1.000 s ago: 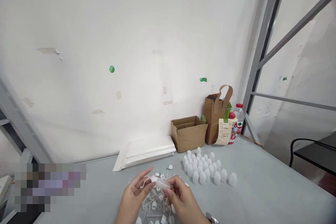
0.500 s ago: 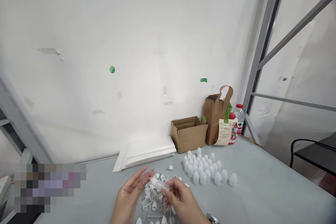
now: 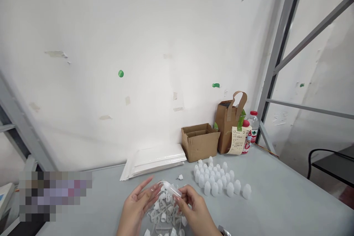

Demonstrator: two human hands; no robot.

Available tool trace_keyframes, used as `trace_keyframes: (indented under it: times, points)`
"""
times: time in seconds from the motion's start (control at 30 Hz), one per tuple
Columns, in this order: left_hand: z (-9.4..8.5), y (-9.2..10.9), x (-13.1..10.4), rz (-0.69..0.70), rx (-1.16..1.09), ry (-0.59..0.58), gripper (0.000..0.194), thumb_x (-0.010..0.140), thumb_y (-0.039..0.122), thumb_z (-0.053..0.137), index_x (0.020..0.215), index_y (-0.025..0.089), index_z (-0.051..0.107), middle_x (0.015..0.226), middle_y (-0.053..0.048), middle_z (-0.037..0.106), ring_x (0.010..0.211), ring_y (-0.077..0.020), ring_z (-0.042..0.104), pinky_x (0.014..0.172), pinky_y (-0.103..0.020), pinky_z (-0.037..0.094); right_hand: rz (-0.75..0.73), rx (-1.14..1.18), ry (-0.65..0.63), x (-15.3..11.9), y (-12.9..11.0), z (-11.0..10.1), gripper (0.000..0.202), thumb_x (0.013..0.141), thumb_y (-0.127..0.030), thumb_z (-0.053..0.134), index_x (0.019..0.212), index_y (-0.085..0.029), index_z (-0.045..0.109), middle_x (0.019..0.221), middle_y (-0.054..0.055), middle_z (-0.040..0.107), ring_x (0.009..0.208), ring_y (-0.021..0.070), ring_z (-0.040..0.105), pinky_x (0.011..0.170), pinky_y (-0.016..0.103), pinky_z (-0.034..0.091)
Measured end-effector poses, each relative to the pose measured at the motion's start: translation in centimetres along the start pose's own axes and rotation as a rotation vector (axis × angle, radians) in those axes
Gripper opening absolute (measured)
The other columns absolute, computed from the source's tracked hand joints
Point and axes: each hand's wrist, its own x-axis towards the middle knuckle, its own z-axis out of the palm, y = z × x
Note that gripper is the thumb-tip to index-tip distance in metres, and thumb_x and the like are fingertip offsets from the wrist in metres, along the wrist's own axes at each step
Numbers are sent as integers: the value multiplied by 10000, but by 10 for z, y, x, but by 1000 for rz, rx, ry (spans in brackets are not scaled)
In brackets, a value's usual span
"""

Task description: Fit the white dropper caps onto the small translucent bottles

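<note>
My right hand [image 3: 195, 208] is closed on one end of a small translucent white tube [image 3: 174, 191], which lies tilted between my two hands. A white cap-like end with a thin curved white strap [image 3: 160, 182] points toward my left hand [image 3: 138, 206]. The fingertips of that hand are bent together around the strap, with the index finger stretched out above. Beneath both hands lies a loose pile of white caps and pale looped straps [image 3: 163, 217]. One white cap piece [image 3: 180, 177] lies apart behind the pile.
Several dome-topped translucent white pieces [image 3: 215, 188] stand grouped to the right. White flat envelopes [image 3: 157, 158] are stacked by the wall. Behind the group are a cardboard box [image 3: 200, 147], a brown paper bag [image 3: 224, 125] and a red-capped bottle [image 3: 253, 121]. A metal frame post [image 3: 272, 77] rises at right.
The tube has moved slightly right and tilted a little more with my right hand. The strap now arcs more visibly from its cap toward my left fingers. The view has shifted slightly.
</note>
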Motion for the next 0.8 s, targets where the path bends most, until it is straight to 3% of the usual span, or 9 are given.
trace_keyframes:
  times: [0.17,0.33,0.5,0.8]
  points:
    - [0,-4,1,-5,-10,43,290,737,71,629,1019,120,581,856,-134,746,863,-227,689,820,-319,537,-16,-49,-43,-1,0,0,378,731,-558,538,719,-182,501,587,-27,484,572,136,476,581,258,392]
    - [-4,-10,7,-137,-82,22,154,774,51,574,881,120,661,867,-119,746,817,-196,700,773,-280,550,-64,-93,-93,-3,2,1,311,741,-481,562,696,-178,506,566,-32,492,560,122,462,577,239,384]
    - [-3,-9,6,-155,-144,5,165,782,23,548,828,116,676,814,-104,754,745,-152,707,687,-210,557,-63,-88,-84,-4,-4,0,296,745,-465,562,696,-179,508,571,-29,507,559,120,459,579,238,387]
    - [-1,-8,3,-159,-130,20,145,771,35,564,805,113,681,824,-110,751,766,-171,706,701,-226,556,-59,-110,-87,-5,-5,-1,287,742,-454,568,693,-178,509,567,-30,501,565,124,462,583,241,381]
